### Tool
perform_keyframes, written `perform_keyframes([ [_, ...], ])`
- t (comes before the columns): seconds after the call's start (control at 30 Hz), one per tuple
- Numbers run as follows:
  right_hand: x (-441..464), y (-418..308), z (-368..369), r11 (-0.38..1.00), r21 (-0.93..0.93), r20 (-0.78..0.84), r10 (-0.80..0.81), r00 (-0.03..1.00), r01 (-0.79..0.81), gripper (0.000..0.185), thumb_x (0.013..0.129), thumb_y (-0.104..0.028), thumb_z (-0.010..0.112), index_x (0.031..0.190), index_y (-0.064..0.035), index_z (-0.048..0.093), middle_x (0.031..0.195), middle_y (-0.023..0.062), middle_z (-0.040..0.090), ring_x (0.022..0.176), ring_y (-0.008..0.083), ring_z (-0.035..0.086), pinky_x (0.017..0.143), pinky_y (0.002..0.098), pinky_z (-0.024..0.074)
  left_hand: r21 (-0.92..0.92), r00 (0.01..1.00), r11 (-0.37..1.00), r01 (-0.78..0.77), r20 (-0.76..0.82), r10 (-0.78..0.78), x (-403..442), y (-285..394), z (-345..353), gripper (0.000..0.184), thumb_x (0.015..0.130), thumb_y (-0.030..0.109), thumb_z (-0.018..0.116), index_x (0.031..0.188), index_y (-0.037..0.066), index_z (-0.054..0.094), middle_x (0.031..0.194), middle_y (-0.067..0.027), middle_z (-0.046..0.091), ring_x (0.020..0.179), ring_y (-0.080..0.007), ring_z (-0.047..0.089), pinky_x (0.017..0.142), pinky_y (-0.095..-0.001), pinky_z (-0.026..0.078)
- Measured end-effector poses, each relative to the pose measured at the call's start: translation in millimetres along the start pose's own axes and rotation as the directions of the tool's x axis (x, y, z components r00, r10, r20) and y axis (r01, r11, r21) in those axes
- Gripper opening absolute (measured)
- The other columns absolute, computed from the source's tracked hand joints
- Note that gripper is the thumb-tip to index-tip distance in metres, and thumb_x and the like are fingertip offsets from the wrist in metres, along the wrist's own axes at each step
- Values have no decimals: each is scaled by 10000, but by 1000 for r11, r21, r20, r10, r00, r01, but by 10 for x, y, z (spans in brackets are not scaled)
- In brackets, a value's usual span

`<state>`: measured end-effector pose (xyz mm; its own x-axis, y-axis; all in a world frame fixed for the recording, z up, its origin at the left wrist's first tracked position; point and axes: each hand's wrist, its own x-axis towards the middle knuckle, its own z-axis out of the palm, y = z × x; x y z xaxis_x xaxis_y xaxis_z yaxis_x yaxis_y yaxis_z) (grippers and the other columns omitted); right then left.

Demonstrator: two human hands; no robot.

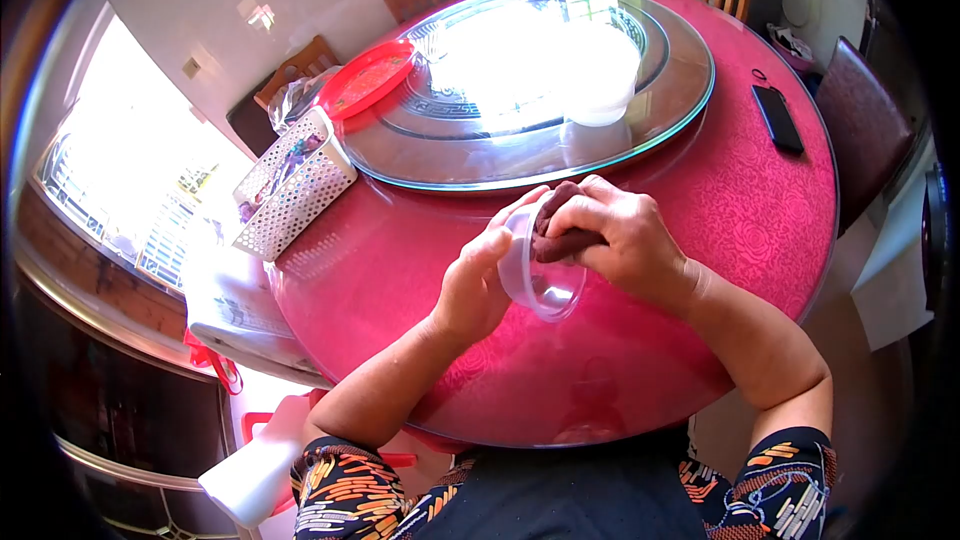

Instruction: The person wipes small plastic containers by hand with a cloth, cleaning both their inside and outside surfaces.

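One large round red table with a floral pattern spans mid-frame, and a round glass-topped brown turntable sits on it toward the top. A white perforated plastic basket stands left of centre. Near the centre, the left hand grasps a tilted, clear round plastic bowl; the right hand clutches a dark brown cloth against the bowl's upper part

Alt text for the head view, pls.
A person's left hand holds a clear plastic bowl tilted; the right hand holds a brown cloth at its rim, over a round red table. Farther back are a glass turntable, a white basket and a black phone.
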<state>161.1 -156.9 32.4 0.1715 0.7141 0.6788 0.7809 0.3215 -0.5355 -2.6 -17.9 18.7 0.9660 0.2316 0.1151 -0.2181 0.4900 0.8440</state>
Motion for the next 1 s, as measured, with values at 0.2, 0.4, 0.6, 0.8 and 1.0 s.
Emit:
perform_keyframes([
  [0.2,-14,-76,-2,857,-380,80,-344,936,347,143,744,-176,772,874,-145,720,944,125,621,788,276,669,638,394,582,-25,969,969,246,-17,-246,42,16,-53,610,1044,498,463,1427,23,482,1214,-91,659,1080,-204,645,933,-349,521],
  [0.4,3,-73,30,949,-226,-7,-227,974,219,158,760,-130,799,899,-115,725,922,115,660,815,290,694,676,400,593,86,983,983,162,-103,-153,13,-31,42,516,1038,412,509,1391,35,500,1216,-75,625,1043,-163,623,873,-307,514],
  [0.6,23,-88,-48,830,355,222,371,902,-430,171,802,-83,806,941,-59,709,919,90,701,839,174,710,754,323,576,329,985,944,11,-169,47,-20,-46,71,662,991,454,562,1460,6,430,1244,-98,610,1092,-161,612,899,-315,517],
  [0.8,13,20,10,997,13,-31,-74,997,75,149,777,28,753,880,-68,704,912,81,668,797,212,686,671,330,571,105,998,994,39,-52,-33,-5,29,51,635,1050,417,489,1525,12,369,1396,-106,554,1252,-200,561,1051,-365,461],
  [1.0,-22,-115,9,877,-365,88,-301,950,312,127,771,-172,756,890,-147,718,980,116,651,820,276,683,678,392,590,-12,962,962,272,-14,-272,23,3,-106,590,1047,494,467,1398,20,485,1201,-105,652,1060,-193,650,895,-343,530],
])
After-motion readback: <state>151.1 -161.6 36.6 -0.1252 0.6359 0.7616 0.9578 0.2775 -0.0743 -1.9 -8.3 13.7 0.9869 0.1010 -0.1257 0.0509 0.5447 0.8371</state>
